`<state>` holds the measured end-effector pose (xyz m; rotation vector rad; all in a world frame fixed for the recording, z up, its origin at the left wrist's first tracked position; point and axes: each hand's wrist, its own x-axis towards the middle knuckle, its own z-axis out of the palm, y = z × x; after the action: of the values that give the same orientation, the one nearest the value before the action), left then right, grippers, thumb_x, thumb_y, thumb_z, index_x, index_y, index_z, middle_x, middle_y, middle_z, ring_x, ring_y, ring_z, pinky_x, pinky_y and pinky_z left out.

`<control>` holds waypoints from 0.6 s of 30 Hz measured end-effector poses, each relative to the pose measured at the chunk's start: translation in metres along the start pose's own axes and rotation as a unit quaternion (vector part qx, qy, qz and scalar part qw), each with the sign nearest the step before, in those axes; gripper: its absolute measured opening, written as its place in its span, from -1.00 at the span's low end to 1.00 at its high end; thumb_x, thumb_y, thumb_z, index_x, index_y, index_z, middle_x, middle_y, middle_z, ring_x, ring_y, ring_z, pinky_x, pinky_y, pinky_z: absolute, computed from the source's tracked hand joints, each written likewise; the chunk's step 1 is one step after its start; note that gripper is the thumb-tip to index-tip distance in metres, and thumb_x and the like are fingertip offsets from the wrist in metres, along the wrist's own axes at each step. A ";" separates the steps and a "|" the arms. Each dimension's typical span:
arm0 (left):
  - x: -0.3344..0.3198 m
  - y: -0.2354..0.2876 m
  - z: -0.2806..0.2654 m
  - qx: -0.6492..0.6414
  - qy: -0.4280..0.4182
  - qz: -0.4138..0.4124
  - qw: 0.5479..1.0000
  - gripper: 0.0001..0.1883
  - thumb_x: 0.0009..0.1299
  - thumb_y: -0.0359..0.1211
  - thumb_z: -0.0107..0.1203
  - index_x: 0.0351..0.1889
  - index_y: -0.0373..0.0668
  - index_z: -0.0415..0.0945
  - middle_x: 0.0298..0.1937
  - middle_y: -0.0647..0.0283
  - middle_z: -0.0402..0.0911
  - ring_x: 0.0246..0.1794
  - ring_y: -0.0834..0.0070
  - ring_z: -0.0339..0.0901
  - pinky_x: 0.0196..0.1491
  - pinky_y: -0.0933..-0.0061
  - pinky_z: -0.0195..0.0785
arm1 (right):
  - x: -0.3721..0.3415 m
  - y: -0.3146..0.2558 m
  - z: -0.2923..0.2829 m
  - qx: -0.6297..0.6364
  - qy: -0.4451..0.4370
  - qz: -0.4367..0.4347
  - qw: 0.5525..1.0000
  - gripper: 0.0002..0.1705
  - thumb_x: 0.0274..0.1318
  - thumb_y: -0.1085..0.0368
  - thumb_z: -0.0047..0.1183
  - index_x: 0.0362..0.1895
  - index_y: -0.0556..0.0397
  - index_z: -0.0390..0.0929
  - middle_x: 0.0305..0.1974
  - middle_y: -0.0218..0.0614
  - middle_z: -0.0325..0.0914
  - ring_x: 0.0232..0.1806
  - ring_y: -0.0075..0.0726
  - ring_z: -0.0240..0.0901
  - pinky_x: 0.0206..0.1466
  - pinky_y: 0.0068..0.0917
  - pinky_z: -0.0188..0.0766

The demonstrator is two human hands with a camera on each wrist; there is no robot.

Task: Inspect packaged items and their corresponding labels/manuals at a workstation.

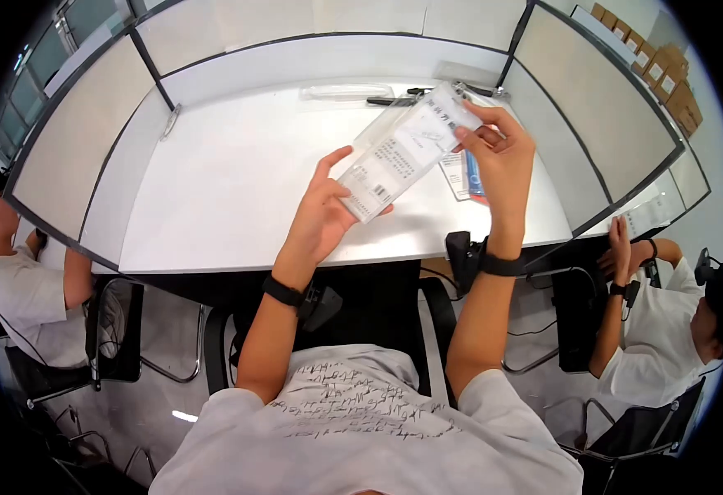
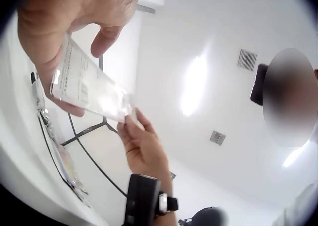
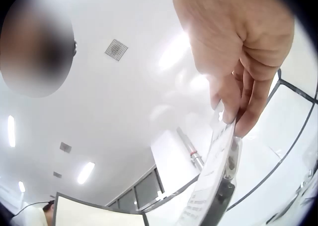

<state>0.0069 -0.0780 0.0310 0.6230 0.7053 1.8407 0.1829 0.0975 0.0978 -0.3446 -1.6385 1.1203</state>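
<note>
A clear plastic package (image 1: 404, 155) with a printed label and a barcode is held tilted above the white table. My left hand (image 1: 322, 216) grips its lower end, thumb on one side and fingers on the other. At the upper end, my right hand (image 1: 502, 157) pinches the package's edge between thumb and fingers. From the right wrist view the package (image 3: 211, 174) appears nearly edge-on, with dark contents along its side. The left wrist view shows its printed face (image 2: 87, 84) stretched between both hands.
Behind the package on the table (image 1: 213, 181) lie a clear plastic tray (image 1: 345, 92) and a black pen-like item (image 1: 385, 101). A blue-and-white card pack (image 1: 474, 177) lies near the right forearm. Partitions (image 1: 597, 99) enclose the table; people sit on both sides.
</note>
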 end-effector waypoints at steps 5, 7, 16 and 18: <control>0.006 -0.003 -0.018 0.203 0.061 0.103 0.972 -0.47 0.62 -0.26 0.29 0.41 -0.27 0.36 0.15 -0.01 0.70 0.00 0.25 0.77 -0.08 0.17 0.79 | -0.014 -0.052 0.023 0.056 -0.047 -0.013 0.997 -0.52 0.20 0.63 0.34 0.22 0.26 0.59 -0.14 -0.23 0.66 -0.13 -0.39 0.72 -0.17 -0.49 0.74; 0.004 -0.001 -0.019 0.193 0.057 0.135 0.970 -0.69 0.57 -0.37 0.35 0.14 -0.33 0.57 0.00 0.09 0.77 -0.13 0.35 0.79 -0.16 0.26 0.79 | -0.021 -0.061 0.029 0.054 -0.051 -0.032 0.997 -0.38 0.14 0.64 0.39 0.29 0.19 0.51 -0.19 -0.32 0.56 -0.11 -0.39 0.71 -0.15 -0.52 0.76; 0.001 0.009 -0.025 0.174 0.000 0.184 0.967 -0.72 0.57 -0.37 0.34 0.10 -0.33 0.58 -0.03 0.09 0.78 -0.16 0.35 0.80 -0.24 0.28 0.78 | -0.034 -0.085 0.038 0.079 -0.070 -0.073 0.992 -0.62 0.27 0.48 0.41 0.16 0.22 0.68 -0.05 -0.17 0.74 -0.09 -0.39 0.75 -0.15 -0.52 0.71; 0.001 0.009 -0.026 0.174 0.005 0.193 0.966 -0.71 0.56 -0.37 0.36 0.10 -0.34 0.58 -0.04 0.08 0.78 -0.18 0.35 0.80 -0.25 0.28 0.78 | -0.035 -0.087 0.036 0.082 -0.043 -0.018 0.996 -0.70 0.37 0.44 0.34 0.13 0.26 0.69 -0.16 -0.16 0.79 -0.21 -0.40 0.75 -0.22 -0.53 0.66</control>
<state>-0.0173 -0.0849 0.0199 1.0387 0.9783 2.0912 0.1916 0.0106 0.1468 -0.1611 -1.6092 1.2476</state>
